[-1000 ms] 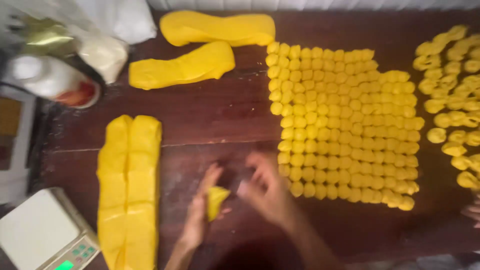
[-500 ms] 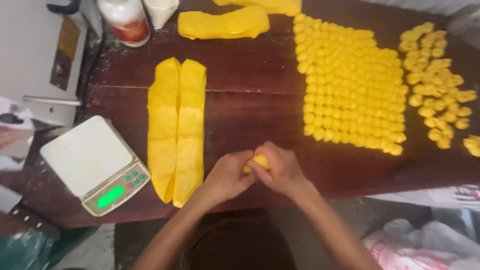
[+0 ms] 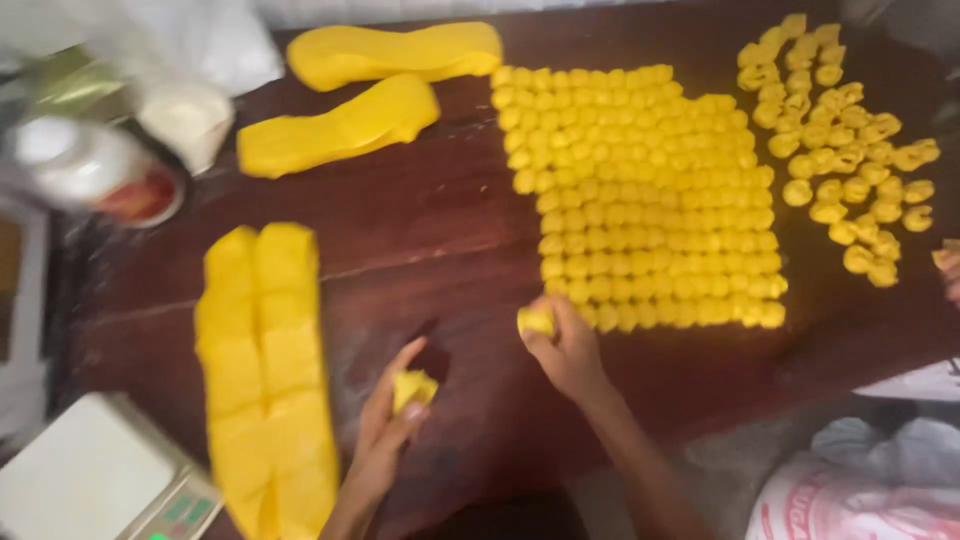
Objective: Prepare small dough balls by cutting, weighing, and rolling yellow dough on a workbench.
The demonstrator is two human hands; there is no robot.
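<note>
left hand (image 3: 385, 430): fingers pinch dough lump (image 3: 412, 388), apart from ball grid (image 3: 650, 190) | right hand (image 3: 568, 350): fingers grip dough ball (image 3: 535, 320) at grid's near corner

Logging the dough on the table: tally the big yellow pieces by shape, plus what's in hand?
Long dough slabs, scored: 2
Flattened dough rolls: 2
Small dough pieces in hand, one in left hand, one in right hand: 2
Total: 6

Both forearms reach up from the bottom edge, spread apart. The left hand (image 3: 392, 425) lies low, fingers extended and pinched together at the tips. The right hand (image 3: 566, 347) sits higher and further forward, fingers curled closed, though blur hides their exact grip.
</note>
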